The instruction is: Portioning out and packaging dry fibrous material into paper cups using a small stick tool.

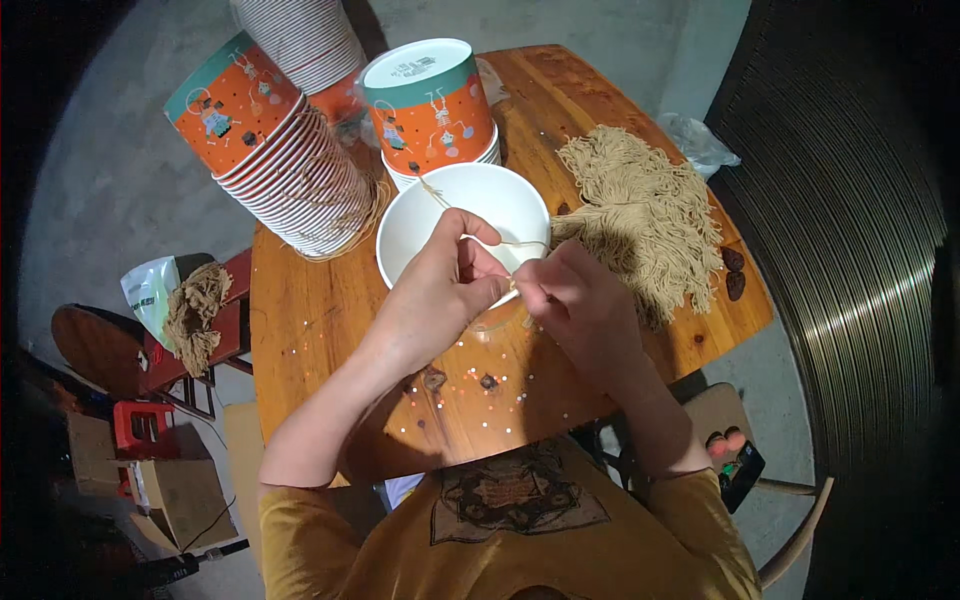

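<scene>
A white paper bowl (440,215) stands upright on the wooden table (320,320), its open mouth facing me. My left hand (440,290) rests against its near rim, fingers pinched on a thin tan string (520,243) that crosses the bowl. My right hand (580,305) pinches the same string close beside the left. A large bundle of tan strings (645,215) lies on the table to the right of the bowl, touching my right hand's far side.
Stacks of orange and teal paper bowls lie on their sides at the table's far end (270,140) (435,105). Another string bundle (195,315) and a plastic bag sit on a red stool at left. Cardboard boxes (170,490) stand on the floor.
</scene>
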Motion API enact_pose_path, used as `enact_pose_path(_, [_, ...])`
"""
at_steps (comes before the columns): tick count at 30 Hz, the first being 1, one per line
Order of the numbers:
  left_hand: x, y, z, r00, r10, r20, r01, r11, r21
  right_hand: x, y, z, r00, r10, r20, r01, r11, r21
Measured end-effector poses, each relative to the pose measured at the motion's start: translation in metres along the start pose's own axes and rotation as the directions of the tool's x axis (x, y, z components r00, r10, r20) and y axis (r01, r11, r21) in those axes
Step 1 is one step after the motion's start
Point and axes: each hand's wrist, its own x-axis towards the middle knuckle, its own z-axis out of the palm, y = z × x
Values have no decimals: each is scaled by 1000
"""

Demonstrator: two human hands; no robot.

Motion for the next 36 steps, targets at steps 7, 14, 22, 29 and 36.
enact_pose_path(7, [1, 4, 1, 999, -44, 2, 44, 999, 25, 7, -3, -7, 967, -220, 131, 249, 930, -272])
enact_pose_path(14, [-3, 1, 8, 994, 108, 31, -112, 973, 202, 14, -5, -1, 995, -1, 99, 15, 989, -147])
enact_pose_path(22, [-1, -1, 10, 987, 156, 26, -157, 955, 251, 24, 1, -15, 745, 457, 486, -630, 722, 287])
enact_pose_path(29, [0, 0, 8, 988, 148, 34, -152, 966, 210, 24, 10, -18, 635, 430, 643, -760, 501, 415])
enact_pose_path(36, [0, 0, 8, 993, 115, 36, -120, 977, 177, 9, -1, -14, 756, 462, 465, -653, 588, 477])
